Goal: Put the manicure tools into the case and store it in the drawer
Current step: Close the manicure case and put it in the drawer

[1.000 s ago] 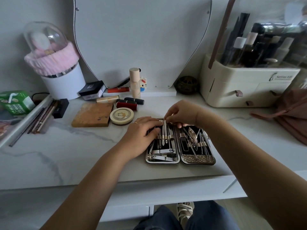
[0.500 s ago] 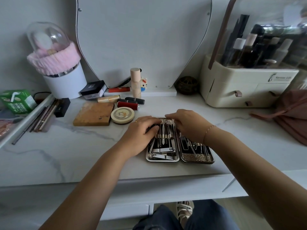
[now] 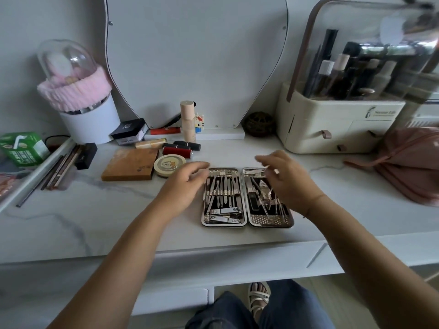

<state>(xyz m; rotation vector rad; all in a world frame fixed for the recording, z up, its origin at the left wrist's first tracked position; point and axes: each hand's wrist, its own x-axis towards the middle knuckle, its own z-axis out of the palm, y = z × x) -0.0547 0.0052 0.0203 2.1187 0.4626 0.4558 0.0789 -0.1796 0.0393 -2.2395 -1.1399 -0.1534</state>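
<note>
In the head view, the manicure case [image 3: 268,219] lies open and flat on the marble tabletop [image 3: 95,222], with metal tools [image 3: 223,193] strapped into both halves. The left hand [image 3: 185,186] hovers at the case's left edge, its grip loose and empty. The right hand [image 3: 289,184] is over the far end of the right half. Blur hides whether its grip holds anything. A round compact [image 3: 169,165] sits just beside the left hand.

Cream cosmetics organiser [image 3: 332,119]: front panel print reads approximately "Serene Life"; the smaller line beneath is illegible. Green box [image 3: 21,148]: white print, too blurred to read.
</note>
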